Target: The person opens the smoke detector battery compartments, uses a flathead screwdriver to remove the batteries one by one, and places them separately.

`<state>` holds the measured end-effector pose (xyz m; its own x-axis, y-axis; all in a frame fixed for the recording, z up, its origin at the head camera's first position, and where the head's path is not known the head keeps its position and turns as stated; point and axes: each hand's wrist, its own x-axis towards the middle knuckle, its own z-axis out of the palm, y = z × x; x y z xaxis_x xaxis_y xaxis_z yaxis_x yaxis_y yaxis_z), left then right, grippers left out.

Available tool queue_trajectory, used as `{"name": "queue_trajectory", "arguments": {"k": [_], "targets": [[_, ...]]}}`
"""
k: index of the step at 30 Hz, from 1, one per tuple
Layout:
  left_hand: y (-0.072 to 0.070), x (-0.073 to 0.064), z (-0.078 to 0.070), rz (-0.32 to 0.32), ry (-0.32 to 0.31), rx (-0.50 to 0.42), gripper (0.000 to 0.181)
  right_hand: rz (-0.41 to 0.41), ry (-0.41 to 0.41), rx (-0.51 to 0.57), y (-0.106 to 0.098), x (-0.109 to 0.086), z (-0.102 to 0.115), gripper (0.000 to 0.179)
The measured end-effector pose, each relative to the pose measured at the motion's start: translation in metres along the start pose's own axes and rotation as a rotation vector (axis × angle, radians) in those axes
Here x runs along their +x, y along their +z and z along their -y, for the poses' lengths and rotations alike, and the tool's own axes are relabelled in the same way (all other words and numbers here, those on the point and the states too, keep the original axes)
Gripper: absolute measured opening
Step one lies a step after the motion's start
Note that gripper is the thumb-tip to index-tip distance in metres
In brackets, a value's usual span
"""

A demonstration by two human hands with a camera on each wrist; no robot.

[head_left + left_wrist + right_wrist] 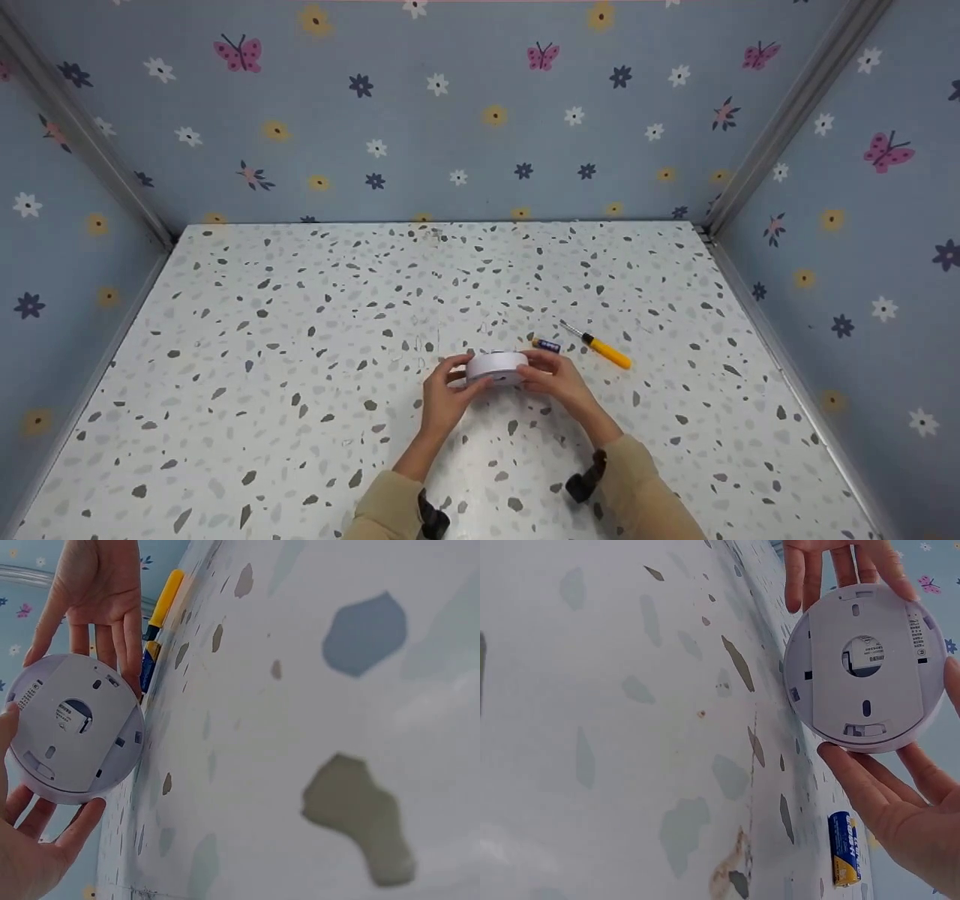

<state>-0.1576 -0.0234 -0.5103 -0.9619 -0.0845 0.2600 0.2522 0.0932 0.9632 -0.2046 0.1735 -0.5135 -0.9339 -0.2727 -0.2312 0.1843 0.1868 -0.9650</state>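
Between my two hands is a round white smoke detector [496,365], held on edge above the table. Its back faces the wrist cameras, showing a flat mounting plate [829,682] with slots and a round central hole, through which a printed label [69,717] shows. My left hand [448,397] grips one side of the rim, thumb on the back face. On the opposite side my right hand [559,381] holds the rim with thumb and fingers. The front of the detector is hidden in both wrist views.
A blue and yellow battery [546,345] lies just beyond my right hand. To its right is a screwdriver [609,352] with a yellow handle, shaft pointing to the back left. Patterned blue panels [450,112] enclose the speckled table [300,300] at the back and sides.
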Motion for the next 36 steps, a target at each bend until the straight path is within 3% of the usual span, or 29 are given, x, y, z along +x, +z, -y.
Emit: {"name": "queue_trajectory", "arguments": {"k": [4, 13, 16, 23, 27, 36], "targets": [[0.0, -0.001, -0.002, 0.007, -0.036, 0.015, 0.039, 0.01, 0.014, -0.014, 0.001, -0.01, 0.013, 0.048], [-0.001, -0.003, -0.004, 0.015, -0.12, 0.066, 0.04, 0.033, -0.009, -0.004, 0.0, -0.014, 0.012, 0.048], [-0.002, -0.002, 0.002, 0.02, -0.123, 0.057, 0.04, 0.032, -0.011, -0.023, 0.0, -0.015, 0.013, 0.05], [-0.003, 0.0, 0.031, 0.039, -0.143, 0.102, 0.044, 0.047, -0.044, -0.107, -0.001, -0.019, 0.015, 0.051], [-0.004, 0.001, 0.034, 0.039, -0.148, 0.104, 0.043, 0.058, -0.075, -0.141, -0.002, -0.019, 0.015, 0.049], [-0.005, 0.002, 0.034, 0.077, -0.159, 0.027, 0.051, 0.089, -0.134, -0.095, -0.003, -0.014, 0.012, 0.053]]}}
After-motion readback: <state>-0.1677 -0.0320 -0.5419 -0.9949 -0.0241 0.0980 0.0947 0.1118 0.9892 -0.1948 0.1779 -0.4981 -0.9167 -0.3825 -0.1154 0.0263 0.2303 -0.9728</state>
